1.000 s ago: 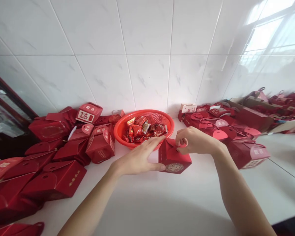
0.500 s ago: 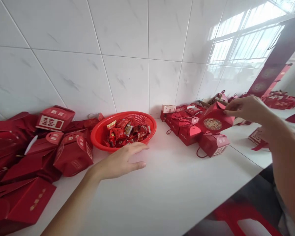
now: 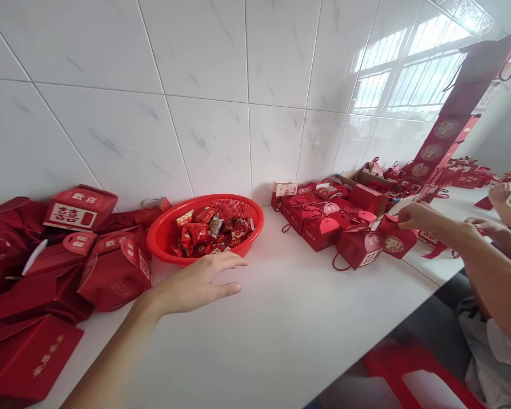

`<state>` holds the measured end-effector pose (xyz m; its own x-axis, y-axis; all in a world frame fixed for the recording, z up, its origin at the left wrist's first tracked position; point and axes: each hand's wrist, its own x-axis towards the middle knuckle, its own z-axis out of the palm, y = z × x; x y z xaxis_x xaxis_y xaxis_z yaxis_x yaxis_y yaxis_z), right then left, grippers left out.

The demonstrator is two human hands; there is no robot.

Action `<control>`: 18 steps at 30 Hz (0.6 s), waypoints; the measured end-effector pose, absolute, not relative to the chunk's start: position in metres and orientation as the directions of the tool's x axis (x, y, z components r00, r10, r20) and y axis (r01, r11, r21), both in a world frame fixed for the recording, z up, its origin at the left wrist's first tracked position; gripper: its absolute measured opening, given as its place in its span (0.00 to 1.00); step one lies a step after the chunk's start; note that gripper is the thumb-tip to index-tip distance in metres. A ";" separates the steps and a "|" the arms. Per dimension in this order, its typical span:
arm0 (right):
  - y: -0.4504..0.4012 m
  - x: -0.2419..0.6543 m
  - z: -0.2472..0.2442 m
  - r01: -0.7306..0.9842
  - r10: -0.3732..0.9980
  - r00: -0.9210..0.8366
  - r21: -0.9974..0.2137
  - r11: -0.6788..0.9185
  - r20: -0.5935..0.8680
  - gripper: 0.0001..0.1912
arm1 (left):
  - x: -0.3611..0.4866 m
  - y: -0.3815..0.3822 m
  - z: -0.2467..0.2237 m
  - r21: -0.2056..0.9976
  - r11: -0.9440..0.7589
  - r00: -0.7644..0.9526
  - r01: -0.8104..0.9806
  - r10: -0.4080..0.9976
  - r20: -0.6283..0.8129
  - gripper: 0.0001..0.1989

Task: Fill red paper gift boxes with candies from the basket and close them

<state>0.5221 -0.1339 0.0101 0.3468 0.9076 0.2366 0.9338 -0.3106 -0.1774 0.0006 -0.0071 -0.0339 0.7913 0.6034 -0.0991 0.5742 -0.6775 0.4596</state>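
My left hand [image 3: 196, 284] hovers over the white table just in front of a red plastic basket [image 3: 157, 241], fingers spread and nothing in it. Wrapped sweets [image 3: 215, 227] fill the bottom of that basket. On the right, my right hand [image 3: 421, 218] pinches the top of a red box with a round gold emblem [image 3: 394, 244]. This box is upright beside another red box with a cord handle [image 3: 360, 248], at the end of a cluster of closed red boxes [image 3: 321, 230].
Many red boxes [image 3: 114, 272] are heaped at the left. A tall stack of boxes [image 3: 445, 128] rises at the back right by the tiled wall. Other people's hands [image 3: 502, 196] work at the far right. Below the table edge is a red stool [image 3: 402, 369].
My right hand has lowered the emblem box from above the cluster to its right end. The view has shifted slightly right. My left hand keeps its spread pose.
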 end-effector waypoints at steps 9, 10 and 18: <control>-0.131 0.514 -0.026 0.958 0.962 0.262 -0.140 -0.250 0.075 0.13 | -0.005 -0.003 -0.031 0.460 -0.669 0.770 0.584 0.635 -0.053 0.28; -0.130 0.516 -0.028 0.958 0.961 0.264 -0.141 -0.251 0.080 0.13 | -0.006 -0.002 -0.030 0.455 -0.667 0.765 0.590 0.642 -0.050 0.29; -0.123 0.525 -0.050 0.939 0.923 0.339 -0.126 -0.320 0.184 0.13 | -0.014 0.003 -0.027 0.442 -0.658 0.736 0.610 0.677 -0.010 0.29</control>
